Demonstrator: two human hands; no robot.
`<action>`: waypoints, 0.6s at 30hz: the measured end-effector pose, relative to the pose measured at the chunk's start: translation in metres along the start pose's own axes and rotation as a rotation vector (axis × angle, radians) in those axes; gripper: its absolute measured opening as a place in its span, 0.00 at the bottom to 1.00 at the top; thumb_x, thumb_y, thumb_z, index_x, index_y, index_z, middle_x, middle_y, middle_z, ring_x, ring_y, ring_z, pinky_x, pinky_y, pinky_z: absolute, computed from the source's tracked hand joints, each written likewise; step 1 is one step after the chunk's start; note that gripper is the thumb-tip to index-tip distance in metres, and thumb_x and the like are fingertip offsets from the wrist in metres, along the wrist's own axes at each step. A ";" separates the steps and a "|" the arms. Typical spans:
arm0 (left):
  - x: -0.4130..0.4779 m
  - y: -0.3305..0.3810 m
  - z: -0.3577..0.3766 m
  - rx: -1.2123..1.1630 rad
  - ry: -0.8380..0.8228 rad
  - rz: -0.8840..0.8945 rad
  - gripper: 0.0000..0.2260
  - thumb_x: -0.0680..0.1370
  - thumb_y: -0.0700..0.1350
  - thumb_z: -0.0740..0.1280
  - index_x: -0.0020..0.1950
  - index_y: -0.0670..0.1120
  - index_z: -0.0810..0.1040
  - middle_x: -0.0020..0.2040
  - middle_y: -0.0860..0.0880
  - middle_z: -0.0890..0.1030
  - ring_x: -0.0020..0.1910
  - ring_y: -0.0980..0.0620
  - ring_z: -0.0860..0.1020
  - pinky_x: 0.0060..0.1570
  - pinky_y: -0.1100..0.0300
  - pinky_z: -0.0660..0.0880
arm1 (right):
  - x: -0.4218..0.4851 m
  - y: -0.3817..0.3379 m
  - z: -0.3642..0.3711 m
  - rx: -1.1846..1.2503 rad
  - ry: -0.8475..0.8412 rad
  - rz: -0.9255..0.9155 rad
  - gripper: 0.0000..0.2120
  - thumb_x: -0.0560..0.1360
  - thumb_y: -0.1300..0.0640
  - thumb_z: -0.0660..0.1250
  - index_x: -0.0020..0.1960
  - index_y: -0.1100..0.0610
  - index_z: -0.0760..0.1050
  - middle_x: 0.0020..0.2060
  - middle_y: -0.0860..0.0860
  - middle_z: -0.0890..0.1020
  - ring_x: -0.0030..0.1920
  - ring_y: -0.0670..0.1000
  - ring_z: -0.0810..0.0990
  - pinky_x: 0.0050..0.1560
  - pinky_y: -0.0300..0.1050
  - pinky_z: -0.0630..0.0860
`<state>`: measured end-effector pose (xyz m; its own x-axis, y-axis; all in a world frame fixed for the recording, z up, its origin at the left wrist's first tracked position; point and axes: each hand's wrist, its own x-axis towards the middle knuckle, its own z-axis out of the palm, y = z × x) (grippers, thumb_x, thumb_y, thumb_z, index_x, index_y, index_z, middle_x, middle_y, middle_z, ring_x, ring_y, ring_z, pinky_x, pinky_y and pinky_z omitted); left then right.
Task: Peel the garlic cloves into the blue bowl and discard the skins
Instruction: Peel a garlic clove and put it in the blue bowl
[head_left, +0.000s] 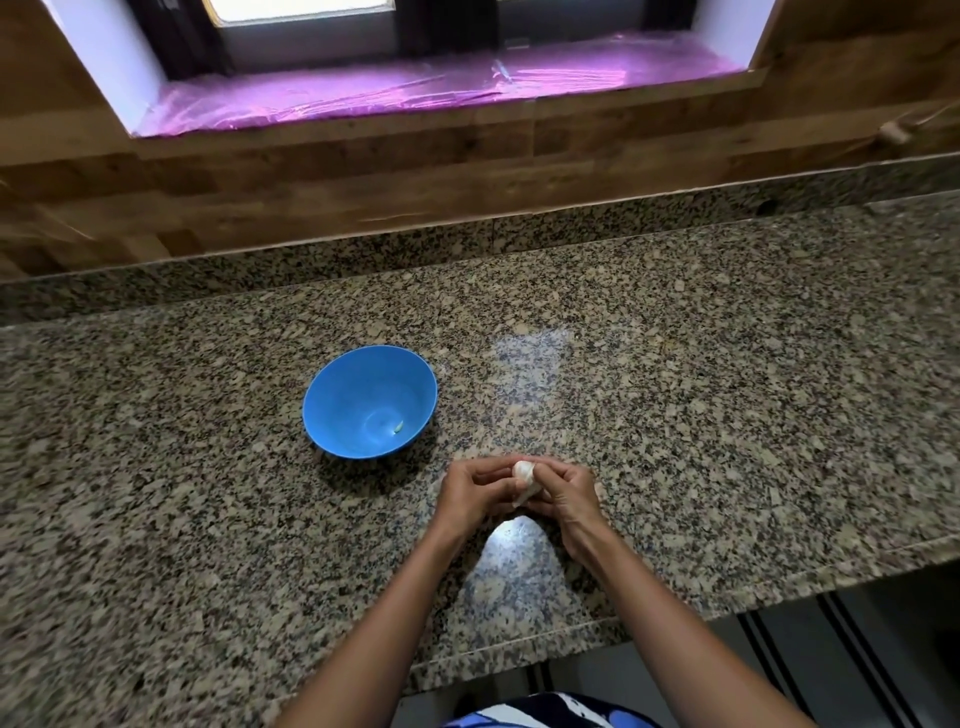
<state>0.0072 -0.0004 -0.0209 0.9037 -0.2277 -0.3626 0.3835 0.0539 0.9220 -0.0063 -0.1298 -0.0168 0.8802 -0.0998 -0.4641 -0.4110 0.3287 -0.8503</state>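
Entry: garlic clove, peeling step in hand, near desk edge.
Left hand (470, 493) and right hand (563, 493) met round one garlic clove (523, 475), both pinching its papery skin above the desk (727, 415). Beyond, to the left, the blue bowl (332, 374) held one small pale piece (397, 427). The next move probably called for stripping the skin, then dropping the clove in.

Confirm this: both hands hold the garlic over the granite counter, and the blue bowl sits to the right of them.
Wrong on one point: the head view shows the blue bowl to the left of the hands, not the right. The left hand and right hand do hold the garlic over the granite counter.
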 end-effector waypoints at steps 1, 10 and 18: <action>0.000 -0.002 0.000 0.002 0.003 -0.003 0.15 0.72 0.33 0.71 0.58 0.39 0.80 0.48 0.43 0.84 0.45 0.49 0.83 0.39 0.59 0.80 | -0.001 0.000 0.001 0.011 0.003 0.007 0.08 0.76 0.68 0.60 0.50 0.68 0.78 0.34 0.57 0.80 0.27 0.46 0.80 0.27 0.38 0.77; -0.002 -0.008 -0.004 -0.042 0.024 -0.061 0.14 0.72 0.33 0.70 0.58 0.39 0.80 0.49 0.40 0.83 0.40 0.49 0.83 0.38 0.59 0.81 | -0.002 0.004 -0.003 0.097 -0.064 0.132 0.08 0.77 0.63 0.62 0.46 0.62 0.80 0.33 0.56 0.82 0.30 0.49 0.82 0.32 0.39 0.80; -0.001 -0.010 -0.001 0.054 0.028 -0.013 0.14 0.72 0.34 0.71 0.57 0.42 0.80 0.45 0.46 0.84 0.42 0.50 0.83 0.39 0.58 0.81 | 0.005 0.004 -0.008 0.044 -0.122 0.149 0.08 0.77 0.61 0.63 0.48 0.63 0.79 0.37 0.58 0.83 0.33 0.51 0.83 0.38 0.43 0.80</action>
<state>0.0027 0.0003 -0.0297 0.9041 -0.2007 -0.3772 0.3847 -0.0020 0.9230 -0.0056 -0.1370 -0.0241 0.8334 0.0669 -0.5486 -0.5310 0.3719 -0.7614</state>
